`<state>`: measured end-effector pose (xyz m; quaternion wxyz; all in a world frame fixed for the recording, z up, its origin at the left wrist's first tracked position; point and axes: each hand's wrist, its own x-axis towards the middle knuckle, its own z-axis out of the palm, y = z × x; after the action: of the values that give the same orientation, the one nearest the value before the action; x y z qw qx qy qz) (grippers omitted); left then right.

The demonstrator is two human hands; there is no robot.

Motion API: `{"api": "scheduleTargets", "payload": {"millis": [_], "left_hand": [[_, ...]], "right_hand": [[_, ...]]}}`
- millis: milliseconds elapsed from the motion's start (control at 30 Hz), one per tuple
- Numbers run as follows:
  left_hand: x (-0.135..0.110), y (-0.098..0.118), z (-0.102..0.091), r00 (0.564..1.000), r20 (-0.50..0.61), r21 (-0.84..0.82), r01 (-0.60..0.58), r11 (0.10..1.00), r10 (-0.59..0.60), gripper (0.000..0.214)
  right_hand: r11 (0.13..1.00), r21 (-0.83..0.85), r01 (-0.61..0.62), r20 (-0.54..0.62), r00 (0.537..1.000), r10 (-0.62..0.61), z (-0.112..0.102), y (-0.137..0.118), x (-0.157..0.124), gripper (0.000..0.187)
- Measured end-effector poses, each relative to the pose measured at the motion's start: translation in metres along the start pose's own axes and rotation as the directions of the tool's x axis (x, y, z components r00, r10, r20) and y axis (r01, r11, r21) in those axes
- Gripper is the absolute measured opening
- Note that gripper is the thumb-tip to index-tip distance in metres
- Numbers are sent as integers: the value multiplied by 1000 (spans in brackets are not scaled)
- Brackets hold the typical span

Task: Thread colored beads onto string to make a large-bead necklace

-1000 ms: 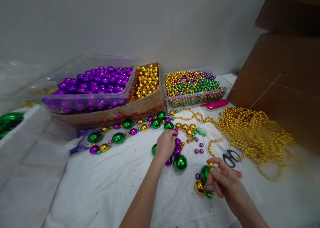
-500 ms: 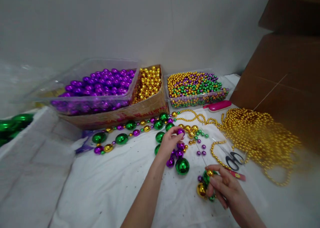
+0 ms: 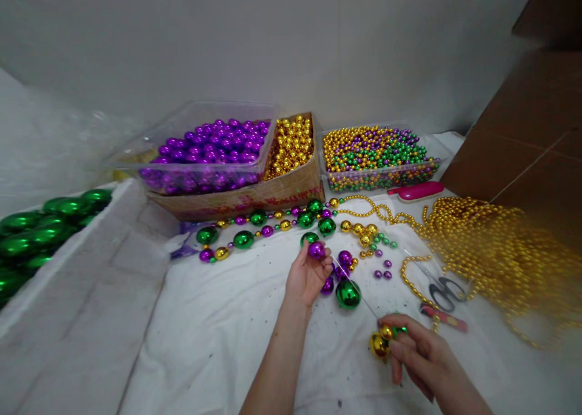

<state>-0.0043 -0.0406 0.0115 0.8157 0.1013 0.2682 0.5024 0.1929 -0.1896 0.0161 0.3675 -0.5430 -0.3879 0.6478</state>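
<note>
My left hand (image 3: 305, 281) pinches a shiny purple bead (image 3: 316, 250), palm turned up, above the white cloth. My right hand (image 3: 422, 351) is closed on a short string of beads; a small gold bead (image 3: 387, 331) shows at its fingertips, with a larger gold bead (image 3: 379, 346) hanging beside it. A thin straight wire or needle (image 3: 357, 289) runs from the right fingertips up toward the left hand; whether its tip touches the purple bead I cannot tell. Between the hands lie a big green bead (image 3: 348, 294) and several loose purple beads (image 3: 345, 258).
Behind stand a clear tub of purple beads (image 3: 209, 145), a cardboard box of gold beads (image 3: 240, 199) and a tub of small mixed beads (image 3: 379, 154). A strung bead garland (image 3: 243, 239), scissors (image 3: 446, 293), a red-handled tool (image 3: 445, 318) and gold bead strands (image 3: 495, 251) lie around. Green balls (image 3: 54, 227) fill a white-walled box.
My left hand has turned palm up and lifted the purple bead off the pile. The wire now points toward it. The view has shifted left, so things appear farther right.
</note>
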Motion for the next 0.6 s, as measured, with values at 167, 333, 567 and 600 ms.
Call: {"api": "scheduleTargets", "payload": {"millis": [167, 333, 567, 600], "left_hand": [[-2, 0, 2, 999, -29, 21, -27, 999, 28, 36], [-2, -1, 1, 998, -37, 62, -56, 996, 59, 38], [-4, -4, 1, 997, 1, 140, -71, 988, 72, 38], [-4, -4, 1, 997, 4, 136, -71, 988, 72, 38]], "right_hand": [[999, -33, 35, 16, 999, -34, 4, 6, -2, 49], [996, -45, 73, 22, 997, -72, 4, 9, -1, 47], [996, -25, 82, 22, 996, -81, 2, 11, -3, 44], [996, -27, 87, 27, 996, -86, 1, 12, -3, 44]]}}
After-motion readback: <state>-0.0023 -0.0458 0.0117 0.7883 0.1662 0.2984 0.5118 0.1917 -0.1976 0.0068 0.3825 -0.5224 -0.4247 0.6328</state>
